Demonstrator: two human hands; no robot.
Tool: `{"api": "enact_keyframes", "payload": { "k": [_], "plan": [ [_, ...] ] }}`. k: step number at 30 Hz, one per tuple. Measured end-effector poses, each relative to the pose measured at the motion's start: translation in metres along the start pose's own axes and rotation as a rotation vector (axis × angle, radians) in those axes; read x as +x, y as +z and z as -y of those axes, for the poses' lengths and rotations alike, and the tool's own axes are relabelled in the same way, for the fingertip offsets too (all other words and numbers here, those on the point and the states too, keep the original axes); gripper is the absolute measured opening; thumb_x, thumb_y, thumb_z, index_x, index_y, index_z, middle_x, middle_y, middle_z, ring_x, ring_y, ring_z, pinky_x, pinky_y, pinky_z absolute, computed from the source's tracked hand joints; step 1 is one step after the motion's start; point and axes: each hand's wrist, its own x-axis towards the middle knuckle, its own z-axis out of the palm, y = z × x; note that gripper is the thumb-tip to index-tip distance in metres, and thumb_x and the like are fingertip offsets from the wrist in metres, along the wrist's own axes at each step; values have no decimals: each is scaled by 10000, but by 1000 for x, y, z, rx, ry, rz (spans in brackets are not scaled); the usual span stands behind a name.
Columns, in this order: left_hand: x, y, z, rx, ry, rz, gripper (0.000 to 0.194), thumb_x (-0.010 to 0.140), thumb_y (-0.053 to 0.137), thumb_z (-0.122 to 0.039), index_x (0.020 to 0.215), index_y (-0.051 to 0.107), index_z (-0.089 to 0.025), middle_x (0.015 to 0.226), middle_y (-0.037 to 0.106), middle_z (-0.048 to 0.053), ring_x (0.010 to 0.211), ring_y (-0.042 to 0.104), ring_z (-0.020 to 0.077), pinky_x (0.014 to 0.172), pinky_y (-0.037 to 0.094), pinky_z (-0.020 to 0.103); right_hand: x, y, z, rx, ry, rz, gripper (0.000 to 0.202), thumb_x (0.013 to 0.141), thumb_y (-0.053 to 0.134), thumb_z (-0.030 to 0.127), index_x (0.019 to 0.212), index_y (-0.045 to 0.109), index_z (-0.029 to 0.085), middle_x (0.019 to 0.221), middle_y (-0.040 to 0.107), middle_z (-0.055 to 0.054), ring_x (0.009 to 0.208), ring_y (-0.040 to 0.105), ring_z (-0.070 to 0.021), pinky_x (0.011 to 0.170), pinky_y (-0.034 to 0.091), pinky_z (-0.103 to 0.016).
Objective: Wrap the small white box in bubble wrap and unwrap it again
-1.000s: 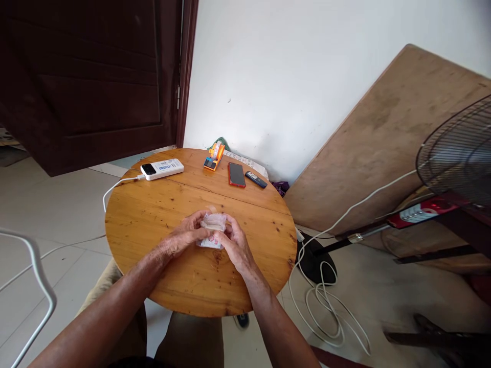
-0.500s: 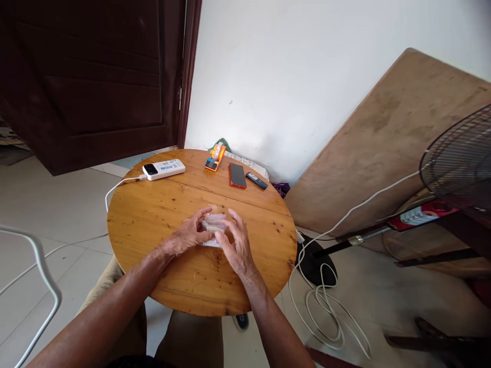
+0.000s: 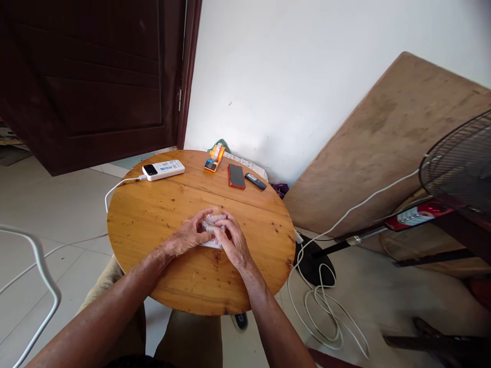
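Observation:
Between my hands, near the middle of the round wooden table (image 3: 153,220), is a small whitish clear plastic packet (image 3: 212,244) with some pink marking at its near edge. My left hand (image 3: 190,232) curls around its left side, thumb in front and index finger behind. From the right, my right hand (image 3: 233,243) grips it with thumb and bent fingers. My fingers cover much of the packet, so its contents cannot be made out.
Toward the back of the table are a white power bank (image 3: 164,169) with a cable, an orange tape dispenser (image 3: 215,157), a red-edged phone (image 3: 237,176) and a small dark device (image 3: 255,181). A standing fan (image 3: 456,163) and coiled cable (image 3: 326,317) are at right.
My right hand's fingers have moved in to the left and closed over the packet. My left hand has stayed almost in place.

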Motion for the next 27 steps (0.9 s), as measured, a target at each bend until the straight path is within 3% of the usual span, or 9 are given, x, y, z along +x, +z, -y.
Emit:
{"api": "enact_keyframes", "payload": {
  "k": [3, 6, 9, 14, 18, 27],
  "plan": [
    [0, 0, -1, -31, 3, 5, 782, 643, 761, -288, 1361, 466, -190, 1248, 642, 95, 1064, 638, 237, 911, 507, 358, -1, 0, 1, 92, 56, -30, 303, 874, 585, 492, 1057, 628, 255, 1362, 543, -84, 1335, 450, -267, 1106, 350, -447],
    [0, 1, -3, -61, -10, 36, 757, 634, 756, -259, 1336, 485, -181, 1254, 637, 102, 1089, 629, 248, 923, 505, 369, -2, 1, -2, 259, 176, -82, 561, 799, 665, 472, 1285, 494, 250, 1364, 542, -115, 1261, 524, -270, 1059, 418, -449],
    [0, 0, -3, -77, -19, 41, 832, 615, 769, -269, 1373, 437, -178, 1292, 611, 115, 1133, 608, 264, 946, 492, 378, -2, 3, -7, 398, 261, -49, 729, 724, 716, 395, 1362, 405, 230, 1301, 575, -125, 1141, 604, -256, 962, 498, -411],
    [3, -1, 2, -60, -13, 6, 886, 622, 768, -307, 1411, 389, -171, 1272, 607, 114, 1130, 593, 270, 953, 471, 385, -3, 5, -8, 342, 246, -83, 667, 722, 703, 298, 1342, 464, 235, 1115, 644, -61, 978, 640, -204, 870, 523, -342],
    [2, -1, 2, -67, 8, 29, 912, 631, 764, -300, 1439, 358, -179, 1162, 645, 82, 1040, 613, 238, 899, 478, 358, -4, 4, -5, 292, 210, -84, 598, 748, 679, 286, 1319, 509, 236, 1090, 668, -46, 908, 649, -186, 809, 533, -310],
    [1, -2, -3, -56, 33, 50, 853, 654, 761, -283, 1417, 396, -177, 1086, 639, 60, 922, 611, 191, 813, 476, 313, -6, 3, 4, 118, 121, -143, 470, 769, 634, 258, 1233, 578, 214, 1016, 712, -48, 943, 658, -218, 861, 509, -359]
  ]
}}
